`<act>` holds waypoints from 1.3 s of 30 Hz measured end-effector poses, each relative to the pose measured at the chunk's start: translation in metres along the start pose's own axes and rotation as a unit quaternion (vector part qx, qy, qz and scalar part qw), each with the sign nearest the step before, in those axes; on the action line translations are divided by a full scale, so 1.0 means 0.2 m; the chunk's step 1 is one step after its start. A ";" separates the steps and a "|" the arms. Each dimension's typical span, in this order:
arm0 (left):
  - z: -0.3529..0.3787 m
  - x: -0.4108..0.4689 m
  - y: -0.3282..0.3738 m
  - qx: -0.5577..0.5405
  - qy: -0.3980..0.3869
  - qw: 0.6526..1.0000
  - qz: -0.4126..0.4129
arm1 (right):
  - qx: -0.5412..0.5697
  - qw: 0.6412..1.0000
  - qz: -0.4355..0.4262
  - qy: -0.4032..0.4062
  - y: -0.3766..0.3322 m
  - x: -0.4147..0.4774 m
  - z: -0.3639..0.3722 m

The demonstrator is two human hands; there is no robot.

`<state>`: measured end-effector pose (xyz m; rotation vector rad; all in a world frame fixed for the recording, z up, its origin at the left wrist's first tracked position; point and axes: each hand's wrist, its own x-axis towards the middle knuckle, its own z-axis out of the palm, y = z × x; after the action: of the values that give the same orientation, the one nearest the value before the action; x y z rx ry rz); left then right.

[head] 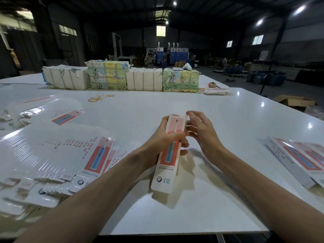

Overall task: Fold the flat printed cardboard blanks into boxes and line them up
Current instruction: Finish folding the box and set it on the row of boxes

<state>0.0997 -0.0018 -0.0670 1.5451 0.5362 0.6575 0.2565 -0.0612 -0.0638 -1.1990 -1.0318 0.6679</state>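
A long narrow printed box (166,165), white with a pink panel and a blue toothbrush picture, is held above the white table (228,120) at the centre. My left hand (168,137) grips it round the middle, fingers curled over its front. My right hand (199,130) is at the box's far top end, fingers spread and fingertips touching the upper flap. A fanned pile of flat blanks (57,155) lies on the left. Folded boxes (301,158) lie side by side at the right edge.
Wrapped bundles (121,78) stand in a row along the far side of the table. Loose rubber bands (100,98) lie in front of them. A few flat blanks (217,91) and a tape roll (213,84) sit at the far right. The floor drops off beyond the right edge.
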 end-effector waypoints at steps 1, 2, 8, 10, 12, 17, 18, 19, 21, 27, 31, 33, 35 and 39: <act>0.00 0.00 0.00 0.010 -0.006 1.000 0.004 | 0.015 1.000 0.014 0.014 0.00 0.01 -0.01; 0.00 -0.01 0.01 0.021 -0.013 1.000 0.008 | 0.018 1.000 0.021 0.013 0.00 0.02 -0.02; 0.02 -0.02 0.01 0.024 -0.028 0.999 0.010 | -0.011 0.996 -0.069 -0.050 -0.03 0.00 -0.06; 0.02 -0.01 0.01 0.020 -0.026 0.999 0.011 | -0.015 0.995 -0.088 -0.051 -0.04 -0.01 -0.06; 0.03 -0.01 0.01 0.016 -0.024 1.000 0.011 | -0.017 0.995 -0.091 -0.048 -0.04 -0.01 -0.06; 0.02 0.01 -0.02 0.011 -0.021 1.000 0.006 | -0.008 0.997 -0.074 -0.035 -0.03 0.00 -0.06; 0.02 0.01 -0.02 0.010 -0.017 1.000 0.006 | -0.007 0.997 -0.072 -0.033 -0.03 0.00 -0.06; 0.02 0.01 -0.02 0.012 -0.015 1.000 0.004 | -0.005 0.997 -0.071 -0.033 -0.03 0.00 -0.06; 0.02 0.01 -0.01 0.020 -0.017 1.000 0.003 | -0.001 0.997 -0.069 -0.032 -0.03 0.00 -0.06; 0.02 0.00 -0.01 0.029 -0.018 0.999 -0.006 | -0.002 0.998 -0.054 -0.038 -0.03 0.00 -0.06; 0.01 0.00 -0.02 0.052 -0.020 0.998 -0.017 | 0.038 0.997 -0.009 -0.068 -0.06 0.01 -0.08; 0.01 0.00 -0.02 0.063 -0.026 0.998 -0.014 | 0.077 0.994 0.026 -0.068 -0.07 0.01 -0.08; 0.01 0.00 -0.02 0.072 -0.029 0.997 -0.007 | 0.097 0.992 0.048 -0.060 -0.08 0.01 -0.09; 0.00 0.00 -0.02 0.093 -0.028 0.995 -0.006 | 0.117 0.988 0.091 -0.045 -0.08 0.01 -0.10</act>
<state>0.0998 -0.0015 -0.0705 1.7290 0.5765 0.5652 0.2734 -0.0711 -0.0490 -1.0724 -0.8967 0.9681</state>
